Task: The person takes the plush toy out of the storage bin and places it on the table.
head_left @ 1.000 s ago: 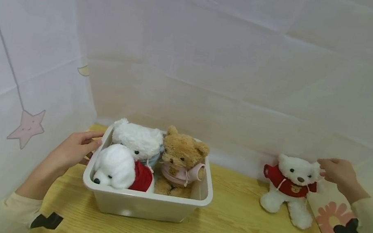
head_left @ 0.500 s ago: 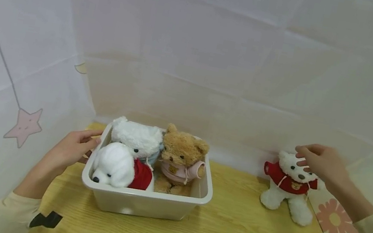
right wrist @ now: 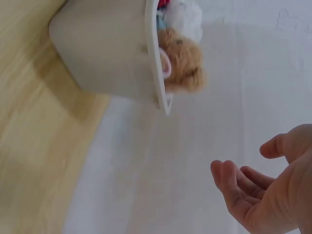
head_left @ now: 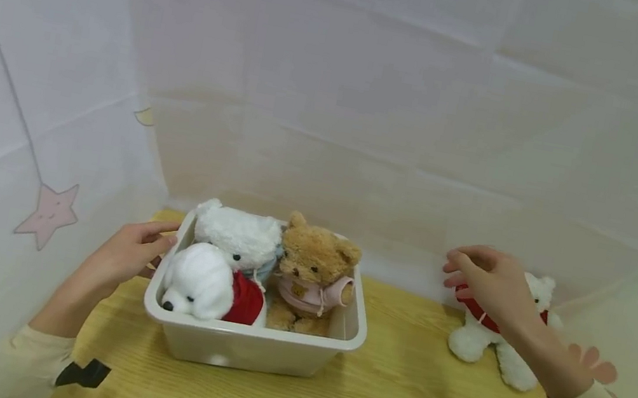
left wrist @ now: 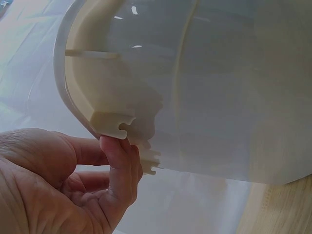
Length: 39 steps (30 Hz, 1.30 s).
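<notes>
My left hand (head_left: 124, 251) holds the left rim of a cream plastic bin (head_left: 247, 351); in the left wrist view its bent fingers (left wrist: 119, 165) meet the underside of the bin's edge (left wrist: 61, 73). Inside sit a white plush dog (head_left: 200, 283) in red, a white plush bear (head_left: 238, 235) in blue and a brown teddy bear (head_left: 315, 259) in a pink hoodie. Nothing is in my right hand (head_left: 493, 283), which is raised with loosely bent fingers. It partly covers a white teddy bear (head_left: 514, 361) in a red hoodie seated on the table behind it.
The bin stands on a yellowish wooden table (head_left: 387, 396). Pale cloth walls (head_left: 326, 86) rise behind and at both sides, printed with a pink star (head_left: 50, 216) on the left and flowers (head_left: 591, 362) on the right.
My right hand has moved left from beside the ear of the bear in the red hoodie, passing in front of it. The left hand, the bin and the plush toys stay as they were.
</notes>
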Each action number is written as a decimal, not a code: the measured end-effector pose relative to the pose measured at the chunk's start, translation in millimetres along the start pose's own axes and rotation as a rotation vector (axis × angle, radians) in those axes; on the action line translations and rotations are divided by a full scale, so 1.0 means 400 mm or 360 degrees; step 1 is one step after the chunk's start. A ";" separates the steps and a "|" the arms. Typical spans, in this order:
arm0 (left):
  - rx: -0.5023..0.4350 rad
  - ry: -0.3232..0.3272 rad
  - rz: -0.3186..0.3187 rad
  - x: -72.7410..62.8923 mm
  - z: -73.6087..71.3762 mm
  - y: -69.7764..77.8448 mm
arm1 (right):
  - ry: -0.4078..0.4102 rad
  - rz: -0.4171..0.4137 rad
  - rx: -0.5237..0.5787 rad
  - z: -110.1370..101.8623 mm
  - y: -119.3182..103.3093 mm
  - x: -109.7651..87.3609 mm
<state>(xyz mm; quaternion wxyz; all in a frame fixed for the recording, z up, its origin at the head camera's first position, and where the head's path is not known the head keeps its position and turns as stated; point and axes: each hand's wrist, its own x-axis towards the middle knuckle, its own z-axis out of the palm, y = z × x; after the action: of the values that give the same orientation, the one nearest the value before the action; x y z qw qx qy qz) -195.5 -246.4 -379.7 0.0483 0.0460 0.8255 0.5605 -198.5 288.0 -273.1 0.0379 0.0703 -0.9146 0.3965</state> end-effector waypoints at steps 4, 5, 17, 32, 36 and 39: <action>-0.0016 0.0001 -0.0005 0.000 0.001 -0.001 | -0.0193 0.0070 0.0220 0.059 -0.027 0.019; -0.0013 0.0006 -0.0001 0.000 0.001 -0.001 | -0.0237 0.0078 0.0252 0.074 -0.033 0.024; 0.0014 0.0014 0.0003 0.009 0.000 0.006 | -0.0716 0.0438 0.0914 0.216 -0.099 0.076; 0.0011 0.0033 0.0016 0.011 0.005 0.000 | -0.1029 0.0997 0.1420 0.342 -0.135 0.098; 0.0009 0.0033 0.0020 0.008 0.004 0.003 | -0.0945 0.1020 0.1572 0.342 -0.153 0.095; 0.0003 0.0034 0.0014 0.008 0.004 0.004 | -0.0848 0.1029 0.1644 0.337 -0.168 0.098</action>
<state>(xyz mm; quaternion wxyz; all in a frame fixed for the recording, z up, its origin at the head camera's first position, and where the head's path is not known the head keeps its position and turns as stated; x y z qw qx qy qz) -198.4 -244.1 -379.0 0.0371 0.0438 0.8263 0.5602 -228.4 140.2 -312.1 -0.3488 -0.1029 -0.5601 0.7443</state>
